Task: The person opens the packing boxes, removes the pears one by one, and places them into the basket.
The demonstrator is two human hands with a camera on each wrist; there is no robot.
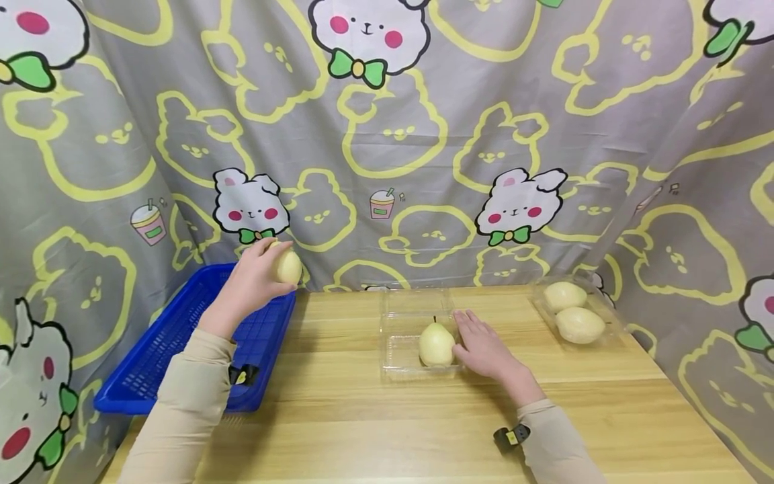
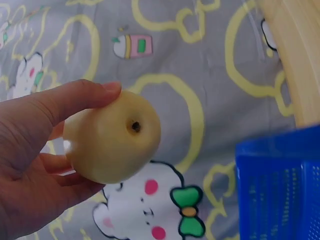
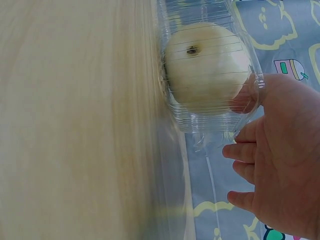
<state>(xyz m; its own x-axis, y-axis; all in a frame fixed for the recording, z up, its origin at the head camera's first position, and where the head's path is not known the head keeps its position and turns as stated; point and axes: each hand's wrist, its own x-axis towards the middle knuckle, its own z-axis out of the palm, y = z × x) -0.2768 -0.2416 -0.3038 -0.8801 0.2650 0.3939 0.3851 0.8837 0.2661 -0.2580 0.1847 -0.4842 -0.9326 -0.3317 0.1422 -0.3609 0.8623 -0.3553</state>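
Note:
My left hand (image 1: 250, 282) grips a pale yellow pear (image 1: 289, 266) over the far part of the blue basket (image 1: 273, 349). In the left wrist view the thumb lies on top of this pear (image 2: 107, 142) and the fingers curl beneath it, its dark-centred end showing. At the table's middle, a clear plastic box (image 1: 399, 366) stands with its lid (image 1: 417, 300) folded back. One pear (image 1: 437, 346) sits upright in the box's right side, stem up. My right hand (image 1: 484, 346) rests at that side with extended fingers, its thumb at the box wall (image 3: 257, 75).
At the table's right rear, another clear plastic box (image 1: 615, 323) contains two pears (image 1: 579, 325). The wooden table (image 1: 338, 430) reaches back to a patterned grey curtain (image 1: 338, 222), which also hangs at both sides. Black wrist devices (image 1: 510, 438) are worn on both arms.

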